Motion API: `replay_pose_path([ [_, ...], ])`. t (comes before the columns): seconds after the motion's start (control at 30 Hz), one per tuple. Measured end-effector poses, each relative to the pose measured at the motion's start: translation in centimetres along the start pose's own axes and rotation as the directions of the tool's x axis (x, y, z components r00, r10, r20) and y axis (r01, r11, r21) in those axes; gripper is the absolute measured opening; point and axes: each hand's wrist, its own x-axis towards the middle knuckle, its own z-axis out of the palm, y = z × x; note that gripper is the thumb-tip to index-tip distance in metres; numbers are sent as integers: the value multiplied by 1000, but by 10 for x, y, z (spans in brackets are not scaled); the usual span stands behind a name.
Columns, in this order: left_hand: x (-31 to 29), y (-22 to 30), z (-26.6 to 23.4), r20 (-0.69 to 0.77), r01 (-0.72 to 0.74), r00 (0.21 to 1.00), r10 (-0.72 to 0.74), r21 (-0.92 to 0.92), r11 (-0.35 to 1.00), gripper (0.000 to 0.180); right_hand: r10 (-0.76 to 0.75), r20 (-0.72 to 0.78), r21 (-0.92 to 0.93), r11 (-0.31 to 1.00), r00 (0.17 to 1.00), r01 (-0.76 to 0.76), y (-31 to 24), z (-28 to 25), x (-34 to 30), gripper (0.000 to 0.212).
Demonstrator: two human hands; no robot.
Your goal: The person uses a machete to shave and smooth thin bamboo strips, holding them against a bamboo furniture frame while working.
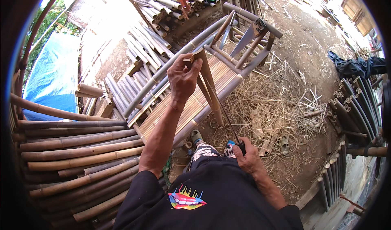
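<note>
- One bamboo piece (212,103), pale brown and seemingly split into two lengths, slants in mid-air before the body, over the bench's front edge; I cannot tell whether its lower end rests on anything.
- A long, thin, dark blade (230,125) runs up alongside it. From my remote seat I cannot tell whether the edge bites into the bamboo or only lies against it.
- The left grip (183,79) is closed around the bamboo's upper end; the right grip (248,158) is wrapped around the blade's black handle (242,147).
- I judge this to be splitting or trimming. To do it well, I would hold the top firmly, brace the lower end, and work the blade in short, controlled strokes along the grain, left fingers out of its path.
- Beneath is a slatted bamboo bench (161,115); its front rail could steady the piece.
- Below the blade are the feet (196,136); I would want them out of its line.
- Farther out, a handsaw (245,38) hangs or leans at the bench's far end, shavings (260,104) litter the ground rightward, and stacked poles (77,138) fill the left.
</note>
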Motion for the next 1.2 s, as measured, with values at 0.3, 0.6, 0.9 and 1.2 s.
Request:
replay_pose_path([
  [0.3, -4, 13, 5, -29, 50, 998, -48, 52, 997, 10, 12, 36, 4, 1000, 999, -12, -1, 5, 13, 40],
  [0.6, -37, 23, 53, 36, -271, 962, 270, 214, 938, 13, 33, -136, -51, 998, 990, -40, 57, 50, 130, 48],
  [0.9, -27, -7, 79, 408, 149, 897, -170, 83, 985, 20, 262, -72, -38, 964, 963, -265, 125, 49, 160, 50],
  [1.2, -27, -56, 189, 366, 206, 916, -164, -80, 975, 15, 265, -257, -329, 880, 929, -342, 144, -16, 175, 44],
])
